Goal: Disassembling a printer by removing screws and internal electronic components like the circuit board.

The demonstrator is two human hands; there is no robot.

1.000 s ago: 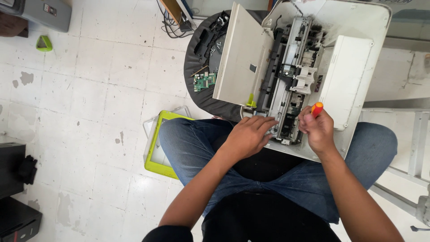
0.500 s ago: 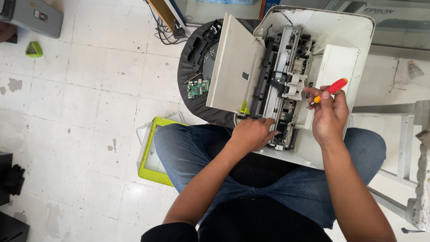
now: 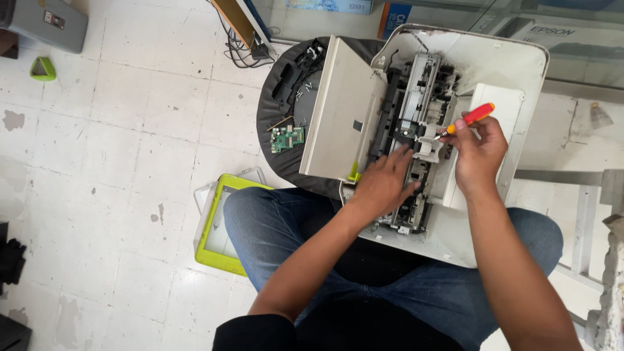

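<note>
An opened white printer point(image 3: 513, 71) rests partly on my lap, its black and grey inner mechanism point(image 3: 416, 110) exposed and a beige panel point(image 3: 341, 117) swung up on its left. My left hand point(image 3: 383, 185) lies flat on the mechanism, fingers spread toward a small carriage part. My right hand point(image 3: 480, 156) grips a screwdriver with a red and yellow handle point(image 3: 469, 118), its tip pointing left into the mechanism.
A round dark stool point(image 3: 279, 110) behind the printer carries a green circuit board point(image 3: 286, 138) and black parts. A lime-green framed panel point(image 3: 218, 227) lies on the tiled floor by my left knee. Cables point(image 3: 244, 52) trail at the back; metal frame bars point(image 3: 585, 221) stand at right.
My left hand has slid from the printer's near edge up onto the mechanism. My right hand with the screwdriver has shifted slightly, the tip now nearer the carriage.
</note>
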